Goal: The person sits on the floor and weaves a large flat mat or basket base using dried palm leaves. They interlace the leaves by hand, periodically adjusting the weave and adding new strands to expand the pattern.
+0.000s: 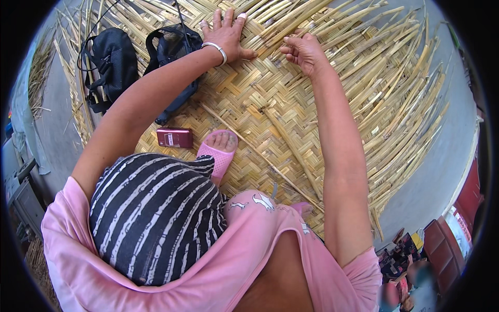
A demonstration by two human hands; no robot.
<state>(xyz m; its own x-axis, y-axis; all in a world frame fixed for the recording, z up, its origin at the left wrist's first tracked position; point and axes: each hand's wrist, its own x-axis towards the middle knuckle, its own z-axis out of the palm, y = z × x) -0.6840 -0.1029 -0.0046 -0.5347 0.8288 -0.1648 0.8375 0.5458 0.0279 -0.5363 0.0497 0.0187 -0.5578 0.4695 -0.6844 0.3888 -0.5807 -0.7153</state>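
A large half-woven mat (249,99) of flat, pale-yellow plant strips lies under both hands, in a zigzag weave with long loose strip ends around its far and right edges. My left hand (224,39), with a silver bangle at its wrist, presses flat on the mat's far part, fingers spread. To its right, my right hand (305,52) is raised over the weave with its fingers curled toward the thumb. Several loose strips (332,26) run close by its fingertips; whether one is pinched there is too small to make out.
Two black bags (112,65) lie on the mat at the left, a thin black cord beside them. A dark red phone-like box (175,138) rests near my pink sandal (221,158). Loose sticks (291,140) cross the weave. Around it is grey floor (416,192); people sit at lower right.
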